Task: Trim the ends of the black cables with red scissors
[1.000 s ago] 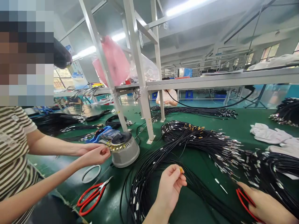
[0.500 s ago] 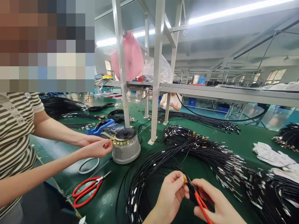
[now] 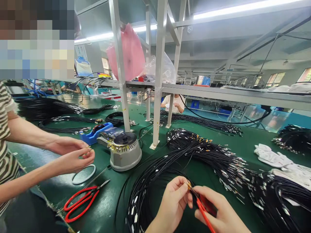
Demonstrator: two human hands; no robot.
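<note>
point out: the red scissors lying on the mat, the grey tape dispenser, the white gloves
red scissors [image 3: 81, 200], head view, on the red handle loops.
grey tape dispenser [image 3: 125, 154], head view, on the grey side of its round body.
white gloves [image 3: 272, 158], head view, on the nearest glove's middle.

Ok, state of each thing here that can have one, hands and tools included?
left hand: pinching a cable end
right hand: gripping red-handled scissors at that cable end
spare red scissors: lying on the table, blades shut
tape dispenser: upright, cut strips around its rim
co-worker's hands: together, off the dispenser
</note>
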